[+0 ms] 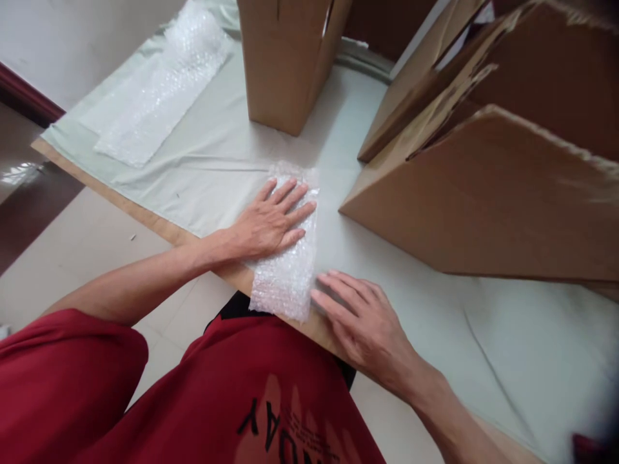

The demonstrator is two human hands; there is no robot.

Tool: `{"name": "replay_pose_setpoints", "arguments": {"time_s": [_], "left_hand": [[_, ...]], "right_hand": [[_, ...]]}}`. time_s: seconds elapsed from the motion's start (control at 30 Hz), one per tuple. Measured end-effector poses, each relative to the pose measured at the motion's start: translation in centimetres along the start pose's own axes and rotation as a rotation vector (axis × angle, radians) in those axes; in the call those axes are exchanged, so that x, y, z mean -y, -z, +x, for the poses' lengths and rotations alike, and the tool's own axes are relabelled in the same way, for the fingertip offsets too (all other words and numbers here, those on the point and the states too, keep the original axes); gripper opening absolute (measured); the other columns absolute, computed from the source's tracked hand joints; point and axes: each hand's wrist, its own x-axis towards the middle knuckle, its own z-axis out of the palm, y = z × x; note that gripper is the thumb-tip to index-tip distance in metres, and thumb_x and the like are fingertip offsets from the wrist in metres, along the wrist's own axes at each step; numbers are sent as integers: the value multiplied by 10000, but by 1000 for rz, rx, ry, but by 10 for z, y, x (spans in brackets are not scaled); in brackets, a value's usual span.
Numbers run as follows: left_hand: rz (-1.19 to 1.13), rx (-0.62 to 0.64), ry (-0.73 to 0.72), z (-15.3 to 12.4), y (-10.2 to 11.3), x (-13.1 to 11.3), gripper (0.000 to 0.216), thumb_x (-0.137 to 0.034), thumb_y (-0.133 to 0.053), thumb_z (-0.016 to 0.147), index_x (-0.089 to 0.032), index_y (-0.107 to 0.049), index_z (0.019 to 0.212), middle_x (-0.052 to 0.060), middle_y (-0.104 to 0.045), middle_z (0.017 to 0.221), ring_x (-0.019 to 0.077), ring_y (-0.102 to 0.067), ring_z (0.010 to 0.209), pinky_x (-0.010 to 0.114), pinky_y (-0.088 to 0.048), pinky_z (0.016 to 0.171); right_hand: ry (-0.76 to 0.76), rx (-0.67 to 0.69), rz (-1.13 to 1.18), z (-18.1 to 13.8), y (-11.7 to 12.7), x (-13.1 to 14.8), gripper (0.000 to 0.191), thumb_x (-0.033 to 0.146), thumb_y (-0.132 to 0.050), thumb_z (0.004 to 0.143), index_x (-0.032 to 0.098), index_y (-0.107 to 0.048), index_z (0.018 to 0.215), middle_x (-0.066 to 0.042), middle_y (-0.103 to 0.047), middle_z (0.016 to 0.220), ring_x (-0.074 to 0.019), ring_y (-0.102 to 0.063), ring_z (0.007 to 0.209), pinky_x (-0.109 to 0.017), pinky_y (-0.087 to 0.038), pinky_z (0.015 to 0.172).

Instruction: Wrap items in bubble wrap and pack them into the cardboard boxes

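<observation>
A strip of bubble wrap [285, 283] lies on the cloth-covered table, its near end reaching over the front edge. My left hand [271, 220] rests flat on its upper part, palm down with the fingers spread. Just right of the strip's lower end is my right hand [360, 316], fingers stretched toward it and slightly apart, nothing held. Whether its fingertips touch the strip or the table I cannot tell. The bubble wrap under my left palm is hidden.
A longer piece of bubble wrap [164, 90] lies at the table's far left. An upright cardboard box [285, 64] stands at the back, and large open cardboard boxes [483, 200] fill the right. The pale green cloth [203, 187] has wrinkles; its wooden edge [135, 212] faces me.
</observation>
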Motion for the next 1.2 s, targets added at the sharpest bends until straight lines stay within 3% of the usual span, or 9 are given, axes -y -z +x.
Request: {"name": "replay_pose_setpoints", "arguments": {"time_s": [0.17, 0.37, 0.47, 0.63, 0.83, 0.9, 1.0, 1.1, 1.2], "left_hand": [[41, -3, -1, -1, -3, 2, 540, -414, -509, 1042, -213, -441, 1540, 136, -381, 1671, 387, -297, 1566, 610, -184, 1253], [30, 3, -2, -1, 1, 0, 527, -418, -483, 1051, -214, -450, 1536, 145, -385, 1669, 389, -296, 1566, 619, -186, 1254], [39, 4, -7, -1, 2, 0, 533, -413, -481, 1052, -204, -450, 1540, 155, -375, 1674, 395, -293, 1568, 624, -190, 1252], [40, -6, -16, 1, -2, 1, 549, -435, -493, 1044, -197, -457, 1536, 171, -382, 1667, 401, -309, 1559, 629, -201, 1245], [-83, -77, -1, -2, 0, 6, 604, -465, -529, 1021, -209, -425, 1558, 161, -304, 1711, 388, -217, 1598, 611, -155, 1274], [-167, -131, 21, -11, 9, 4, 545, -454, -446, 1055, -220, -433, 1547, 136, -371, 1685, 348, -232, 1600, 588, -180, 1282], [-256, -238, 55, -31, 32, -8, 474, -377, -333, 1090, -227, -438, 1527, 119, -545, 1555, 282, -384, 1534, 529, -317, 1249], [-275, -371, -1, -53, 52, -29, 390, -349, -471, 1048, -236, -534, 1416, 108, -687, 1328, 294, -570, 1352, 515, -444, 1142], [-173, -350, -99, -67, 54, -47, 280, -335, -651, 955, -211, -639, 1206, 109, -739, 1119, 315, -659, 1127, 504, -510, 980]], "right_hand": [[119, 13, -108, 3, -8, 10, 299, 155, -538, 1024, 230, -651, 1292, -117, -639, 1456, -277, -565, 1367, -447, -481, 1027], [102, -177, 101, 20, -19, 17, 237, 137, -539, 1013, 232, -720, 1132, -85, -756, 1255, -245, -662, 1230, -409, -529, 941], [-79, -216, 321, 27, -18, 21, 267, 143, -514, 1021, 248, -744, 1108, -46, -794, 1095, -207, -726, 1046, -376, -558, 893], [-559, -187, 586, 50, -15, 17, 237, 293, -551, 1012, 246, -782, 989, -9, -781, 903, -191, -712, 806, -322, -564, 776], [-692, -130, 702, 65, -15, 5, 216, 308, -576, 945, 227, -773, 907, 0, -726, 786, -193, -680, 800, -299, -520, 704], [-702, -115, 713, 66, -14, 3, 211, 302, -575, 937, 228, -769, 902, -6, -727, 793, -198, -679, 809, -303, -516, 701], [-715, -108, 717, 66, -12, 3, 196, 290, -579, 928, 230, -760, 884, -1, -718, 767, -192, -671, 785, -304, -508, 709], [-712, -91, 716, 68, -10, 1, 186, 280, -580, 924, 225, -740, 848, 6, -714, 758, -178, -658, 752, -295, -496, 717], [-707, -59, 722, 71, -10, -1, 184, 270, -566, 923, 218, -726, 848, 7, -718, 763, -167, -641, 722, -294, -494, 714]]}}
